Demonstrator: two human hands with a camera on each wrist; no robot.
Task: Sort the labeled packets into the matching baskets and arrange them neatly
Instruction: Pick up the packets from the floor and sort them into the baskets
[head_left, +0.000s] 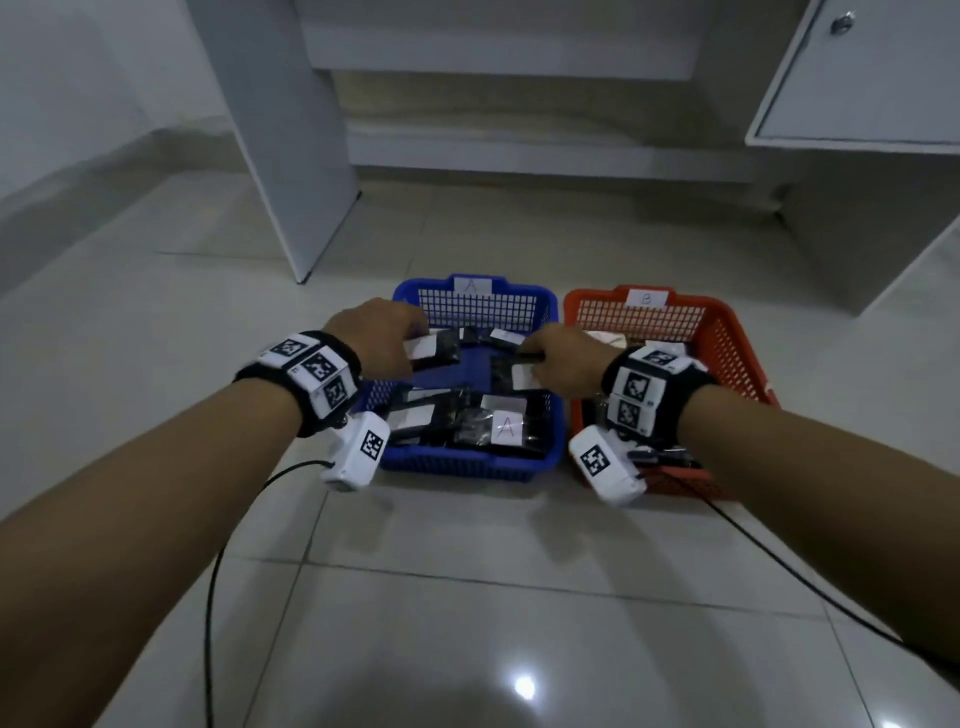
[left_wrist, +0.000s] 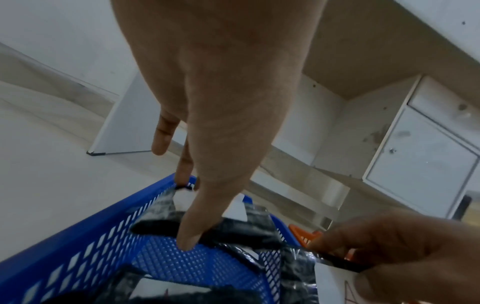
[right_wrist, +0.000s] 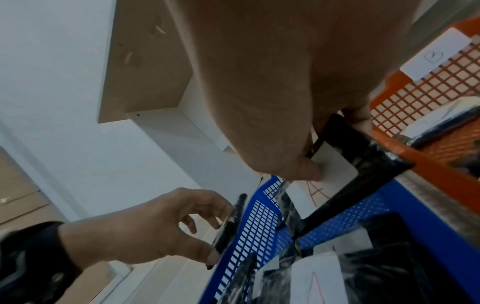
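Observation:
A blue basket (head_left: 467, 470) with an A tag stands left of an orange basket (head_left: 727, 338) with a B tag. My left hand (head_left: 410, 343) pinches a black packet (head_left: 434, 351) with a white label at the blue basket's far left; thumb and fingers hold its edges in the left wrist view (left_wrist: 166, 214). My right hand (head_left: 532, 364) grips another black packet (head_left: 511, 374), labelled A (right_wrist: 335, 164), over the blue basket's right side. More black packets lie at that basket's near end, one showing an A label (head_left: 506, 428). Packets in the orange basket (head_left: 665, 348) are partly hidden by my right wrist.
Both baskets sit on a glossy tiled floor (head_left: 467, 597). A white desk panel (head_left: 280, 130) stands behind on the left, a white cabinet (head_left: 857, 78) behind on the right. Black cables (head_left: 210, 597) trail from both wrists across the floor.

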